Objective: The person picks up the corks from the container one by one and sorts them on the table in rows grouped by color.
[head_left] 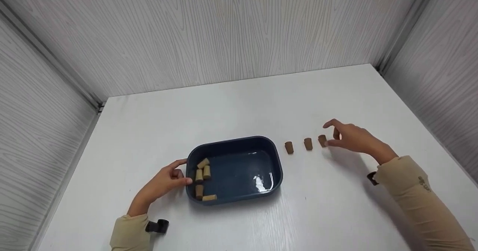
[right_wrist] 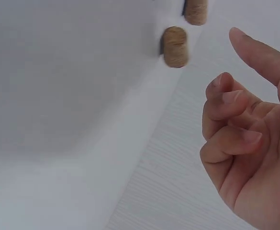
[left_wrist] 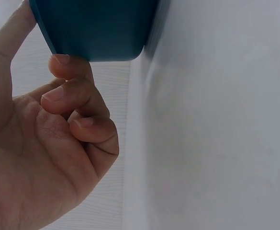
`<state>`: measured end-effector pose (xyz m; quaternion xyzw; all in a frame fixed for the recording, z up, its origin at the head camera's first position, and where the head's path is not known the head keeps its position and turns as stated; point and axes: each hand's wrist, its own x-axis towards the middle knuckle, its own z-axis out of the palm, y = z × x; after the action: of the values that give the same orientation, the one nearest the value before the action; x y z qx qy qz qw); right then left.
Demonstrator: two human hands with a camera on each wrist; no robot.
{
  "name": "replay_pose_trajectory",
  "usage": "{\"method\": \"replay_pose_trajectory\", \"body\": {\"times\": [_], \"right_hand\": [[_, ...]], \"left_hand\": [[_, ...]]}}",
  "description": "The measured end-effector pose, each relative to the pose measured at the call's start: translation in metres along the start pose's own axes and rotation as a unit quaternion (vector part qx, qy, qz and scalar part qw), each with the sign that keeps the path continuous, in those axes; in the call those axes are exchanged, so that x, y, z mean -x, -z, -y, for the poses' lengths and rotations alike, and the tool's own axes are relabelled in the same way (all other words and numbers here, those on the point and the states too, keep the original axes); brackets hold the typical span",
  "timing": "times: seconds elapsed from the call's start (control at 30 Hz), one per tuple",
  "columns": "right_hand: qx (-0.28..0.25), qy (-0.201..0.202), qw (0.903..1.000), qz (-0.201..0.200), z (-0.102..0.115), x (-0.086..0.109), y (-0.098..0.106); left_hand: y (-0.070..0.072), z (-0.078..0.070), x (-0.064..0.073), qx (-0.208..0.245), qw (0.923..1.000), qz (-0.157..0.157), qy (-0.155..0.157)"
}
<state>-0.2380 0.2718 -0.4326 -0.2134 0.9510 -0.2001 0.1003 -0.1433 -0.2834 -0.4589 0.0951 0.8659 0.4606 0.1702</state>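
Observation:
My left hand [head_left: 164, 183] grips the left end of a dark blue rectangular tray [head_left: 239, 199], thumb over the rim and index finger along the outside. In the left wrist view the other fingers curl below the tray's wall [left_wrist: 96, 33]. Several corks [head_left: 206, 172] lie bunched at the left inside the tray. To the tray's right, three brown corks stand in a row: a near one [head_left: 289, 147], a middle one [head_left: 308, 143] and a far one [head_left: 322, 140]. My right hand [head_left: 353, 137] hovers at the far cork, thumb and index finger spread apart, holding nothing.
The tray and corks rest on a white table [head_left: 239, 109]. Pale wood-grain panels enclose it at the back [head_left: 231, 30], left and right. Black wrist camera mounts show at the left sleeve [head_left: 129, 230] and the right sleeve [head_left: 407, 180].

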Motion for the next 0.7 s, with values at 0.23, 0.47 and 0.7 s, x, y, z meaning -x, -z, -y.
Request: {"method": "replay_pose_trajectory", "body": {"times": [0.23, 0.47, 0.7], "right_hand": [[-0.055, 0.051, 0.997, -0.02, 0.029, -0.003, 0.004], [-0.091, 0.108, 0.9899, 0.007, 0.069, -0.013, 0.007], [-0.041, 0.13, 0.9895, 0.048, 0.116, -0.03, 0.008]], "left_hand": [[0.0, 0.001, 0.0, -0.005, 1.0, -0.002, 0.003], [-0.002, 0.0, 0.0, -0.001, 1.0, 0.0, 0.0], [-0.002, 0.0, -0.001, 0.0, 1.0, 0.001, -0.002]]}}
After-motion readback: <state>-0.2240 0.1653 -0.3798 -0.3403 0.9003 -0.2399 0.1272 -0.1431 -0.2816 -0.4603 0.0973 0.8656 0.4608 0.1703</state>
